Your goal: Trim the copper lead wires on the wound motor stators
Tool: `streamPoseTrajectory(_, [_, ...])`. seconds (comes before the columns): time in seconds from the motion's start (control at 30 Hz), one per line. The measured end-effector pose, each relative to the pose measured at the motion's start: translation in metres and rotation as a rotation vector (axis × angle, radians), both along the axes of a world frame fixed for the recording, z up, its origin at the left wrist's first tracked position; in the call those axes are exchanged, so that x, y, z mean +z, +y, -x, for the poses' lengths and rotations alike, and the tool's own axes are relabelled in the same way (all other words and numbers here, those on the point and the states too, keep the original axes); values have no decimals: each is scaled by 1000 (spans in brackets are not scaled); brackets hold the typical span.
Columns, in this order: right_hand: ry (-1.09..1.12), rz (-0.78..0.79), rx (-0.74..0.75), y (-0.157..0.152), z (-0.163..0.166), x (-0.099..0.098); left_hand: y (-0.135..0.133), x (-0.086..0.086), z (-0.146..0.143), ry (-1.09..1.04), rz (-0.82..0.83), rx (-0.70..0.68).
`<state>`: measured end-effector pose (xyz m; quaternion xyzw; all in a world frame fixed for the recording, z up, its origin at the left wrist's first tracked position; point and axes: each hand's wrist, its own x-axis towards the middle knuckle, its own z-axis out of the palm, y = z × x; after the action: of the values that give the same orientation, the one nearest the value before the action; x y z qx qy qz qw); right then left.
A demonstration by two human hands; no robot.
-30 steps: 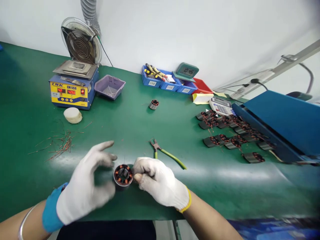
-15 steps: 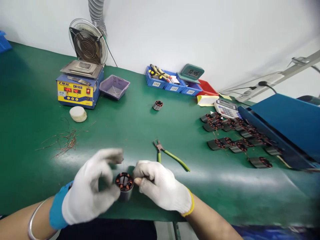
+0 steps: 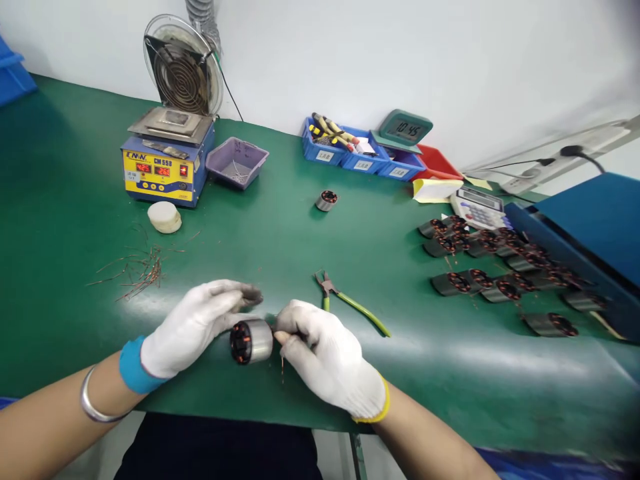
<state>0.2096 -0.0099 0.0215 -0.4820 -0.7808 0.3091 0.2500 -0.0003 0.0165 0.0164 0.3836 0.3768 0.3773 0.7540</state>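
A small metal motor stator (image 3: 251, 341) with copper windings lies on its side near the front edge of the green bench (image 3: 300, 253). Its open end faces left. My left hand (image 3: 195, 327), in a white glove with a blue cuff, curls around it from the left and behind. The fingers of my right hand (image 3: 325, 353), in a white glove with a yellow cuff, pinch at the stator's right end, where thin copper wire ends hang down.
Green-handled cutters (image 3: 350, 303) lie just right of my hands. Several more stators (image 3: 495, 267) sit at the right beside a blue box (image 3: 585, 233). One lone stator (image 3: 327, 199), a solder pot (image 3: 165, 160), a purple tray (image 3: 237, 161), wire scraps (image 3: 140, 270) and blue bins (image 3: 350, 150) are farther back.
The stator stood upright with its windings facing up; now it is tipped on its side. My left hand went from spread and hovering to closed around it. My right hand stayed at its right side.
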Motion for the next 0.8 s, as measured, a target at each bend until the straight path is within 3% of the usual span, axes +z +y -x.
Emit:
streamPoseTrajectory(0.07, [-82,-148,59,-1,-1,0,-1,-2,-4,103,81,-204])
streamPoseTrajectory(0.13, [-201,-291,106,-2,-1,-1,-2,-5,-8,250,-44,-358])
streamPoseTrajectory(0.3, [-575,-572,191,-1,-1,-2,-10,-14,-11,860,-857,-131])
streamPoseTrajectory(0.37, [-652,-617,227,-2,0,-2,-12,-17,-10,1039,-1038,-72])
streamPoseTrajectory(0.47, [-645,-633,280,-6,-1,-4,-14,-17,-5,1097,-1118,-101])
streamPoseTrajectory(0.57, [-603,-592,281,-11,-3,-7,-12,-15,0,1028,-1075,-311])
streamPoseTrajectory(0.63, [-540,-504,242,-13,-5,-8,-10,-14,1,1049,-1052,-377])
streamPoseTrajectory(0.7, [-422,-303,178,-14,-8,-8,-10,-14,0,1095,-1058,-362])
streamPoseTrajectory(0.8, [-140,119,13,-12,-14,-10,-10,-12,-3,1135,-1035,-320])
